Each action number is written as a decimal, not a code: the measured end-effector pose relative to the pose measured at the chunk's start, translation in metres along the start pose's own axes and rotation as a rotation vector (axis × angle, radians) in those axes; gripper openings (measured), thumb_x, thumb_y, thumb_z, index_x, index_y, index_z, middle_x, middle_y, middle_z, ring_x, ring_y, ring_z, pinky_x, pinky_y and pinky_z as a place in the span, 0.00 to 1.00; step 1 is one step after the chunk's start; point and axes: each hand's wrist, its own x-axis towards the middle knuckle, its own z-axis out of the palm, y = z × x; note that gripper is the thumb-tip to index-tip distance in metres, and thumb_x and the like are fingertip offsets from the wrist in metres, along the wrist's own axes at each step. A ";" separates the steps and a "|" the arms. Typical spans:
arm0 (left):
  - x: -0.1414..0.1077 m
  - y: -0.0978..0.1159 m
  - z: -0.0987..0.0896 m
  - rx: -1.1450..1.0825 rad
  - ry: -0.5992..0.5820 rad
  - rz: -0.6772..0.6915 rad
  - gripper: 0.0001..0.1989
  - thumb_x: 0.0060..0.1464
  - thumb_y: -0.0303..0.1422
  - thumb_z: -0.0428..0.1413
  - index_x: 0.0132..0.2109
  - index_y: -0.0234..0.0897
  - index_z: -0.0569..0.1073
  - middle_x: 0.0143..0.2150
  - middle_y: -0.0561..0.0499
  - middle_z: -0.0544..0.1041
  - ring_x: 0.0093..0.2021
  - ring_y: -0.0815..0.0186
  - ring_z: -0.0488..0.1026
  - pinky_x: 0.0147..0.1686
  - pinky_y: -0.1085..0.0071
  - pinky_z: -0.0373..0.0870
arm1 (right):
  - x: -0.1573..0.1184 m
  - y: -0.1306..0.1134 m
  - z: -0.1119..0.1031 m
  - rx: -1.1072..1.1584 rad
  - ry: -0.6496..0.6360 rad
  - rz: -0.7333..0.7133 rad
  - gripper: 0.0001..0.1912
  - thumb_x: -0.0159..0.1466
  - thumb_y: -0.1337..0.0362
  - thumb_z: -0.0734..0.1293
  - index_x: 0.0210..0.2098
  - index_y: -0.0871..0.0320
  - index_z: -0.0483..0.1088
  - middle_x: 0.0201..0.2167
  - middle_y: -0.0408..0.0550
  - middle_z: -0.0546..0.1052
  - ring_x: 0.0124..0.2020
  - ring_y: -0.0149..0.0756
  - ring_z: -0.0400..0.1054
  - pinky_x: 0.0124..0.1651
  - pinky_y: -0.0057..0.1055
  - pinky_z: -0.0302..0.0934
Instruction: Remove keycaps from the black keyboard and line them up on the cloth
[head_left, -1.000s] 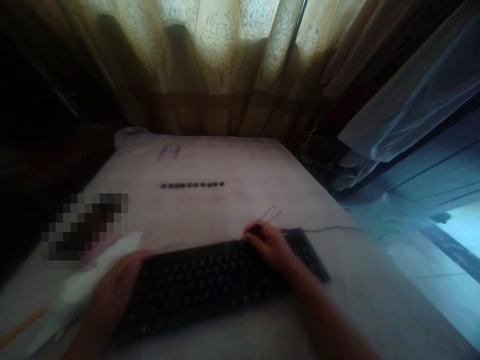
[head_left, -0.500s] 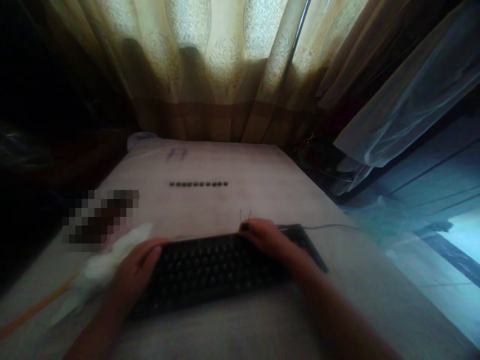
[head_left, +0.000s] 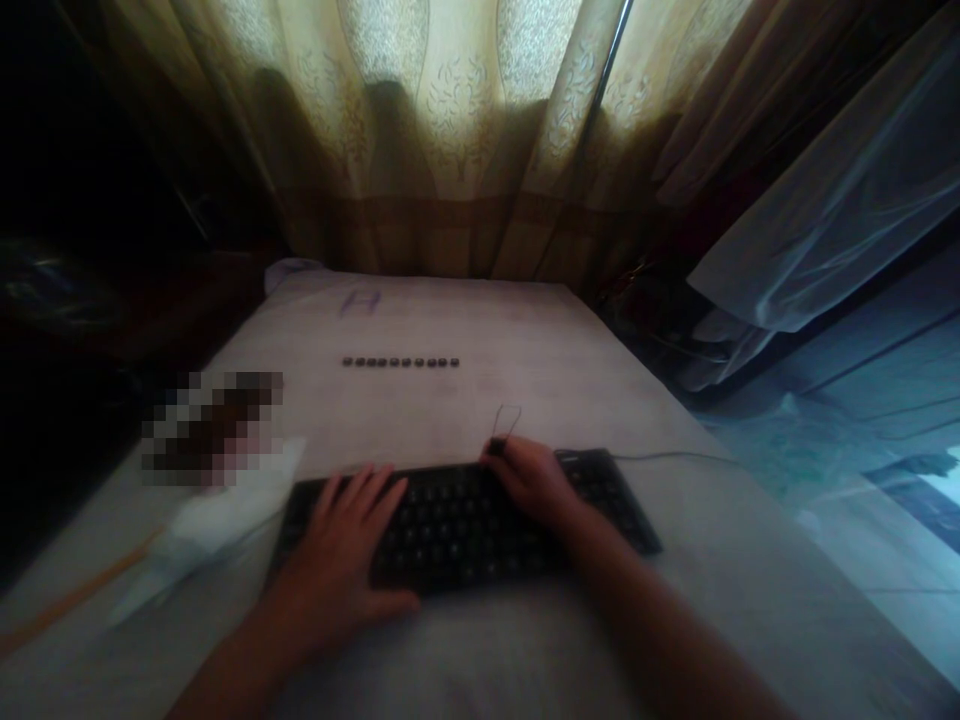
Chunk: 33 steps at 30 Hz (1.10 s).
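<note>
A black keyboard (head_left: 457,530) lies on the pale cloth of the table. Spread over its left end is my left hand (head_left: 337,550), fingers apart, with the thumb by the near edge. My right hand (head_left: 532,480) is closed over the keyboard's upper right part, round a small dark tool (head_left: 498,446) with two thin wire loops (head_left: 508,420) sticking out away from me. Beyond the keyboard, several small dark keycaps (head_left: 401,362) stand in a straight row.
Left of the keyboard lie a crumpled white plastic bag (head_left: 225,510), a pixelated patch and an orange stick (head_left: 90,590). A cable (head_left: 675,456) runs off to the right. A curtain (head_left: 457,130) hangs behind the table (head_left: 525,330).
My left hand has moved right, from the keyboard's left edge onto its keys, and its fingers have spread. My right hand has stayed in nearly the same place on the keyboard.
</note>
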 end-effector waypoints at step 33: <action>0.049 0.041 -0.011 -0.590 0.277 -0.120 0.13 0.52 0.36 0.57 0.45 0.42 0.72 0.41 0.49 0.77 0.42 0.60 0.72 0.44 0.60 0.67 | 0.007 -0.059 -0.003 0.660 0.075 0.172 0.07 0.63 0.62 0.61 0.31 0.56 0.68 0.26 0.44 0.74 0.29 0.33 0.68 0.34 0.29 0.64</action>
